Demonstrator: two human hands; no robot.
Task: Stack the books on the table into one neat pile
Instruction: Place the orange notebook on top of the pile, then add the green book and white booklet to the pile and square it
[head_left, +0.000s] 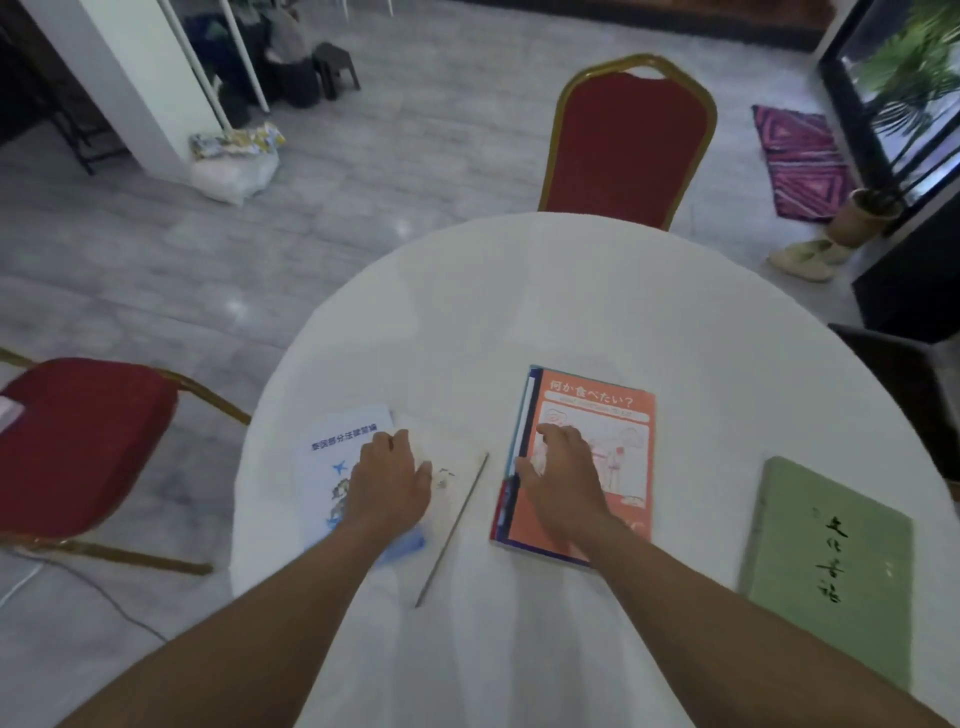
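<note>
On the round white table (545, 291) lie several books. A pile topped by an orange book (621, 415) sits in the middle, with blue and red covers showing under its left edge. My right hand (563, 478) rests flat on the orange cover, fingers spread. To the left lies a white book with blue print (337, 441), and a pale white book (452, 467) overlaps its right side. My left hand (389, 478) lies palm down across these two, fingers apart. A green book (831, 566) sits alone at the right.
A red chair with a gold frame (631, 140) stands at the table's far side. Another red chair (83, 441) is at the left. A dark object (904, 374) is at the table's right edge. Grey tiled floor surrounds the table.
</note>
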